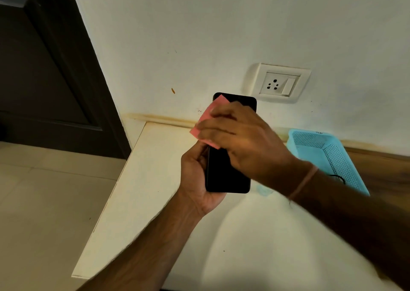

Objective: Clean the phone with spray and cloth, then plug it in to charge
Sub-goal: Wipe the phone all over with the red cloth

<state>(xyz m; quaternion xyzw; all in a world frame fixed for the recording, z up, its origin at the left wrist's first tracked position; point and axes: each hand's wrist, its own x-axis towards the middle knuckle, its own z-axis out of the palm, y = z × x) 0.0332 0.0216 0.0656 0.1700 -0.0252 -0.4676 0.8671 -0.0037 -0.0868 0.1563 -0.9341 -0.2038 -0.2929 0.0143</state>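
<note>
A black phone (226, 175) stands upright above the white table, screen toward me. My left hand (197, 180) grips its lower left edge from below. My right hand (241, 140) presses a folded pink cloth (207, 122) flat against the upper half of the screen; its fingers cover most of the cloth. A white wall socket with a switch (280, 83) sits on the wall just up and right of the phone. No spray bottle shows.
A light blue perforated basket (328, 155) stands at the right against the wall, with a black cable (338, 177) showing through it. The white table (155, 180) ends at the left, above a tiled floor (44, 202). A dark door (44, 69) fills the far left.
</note>
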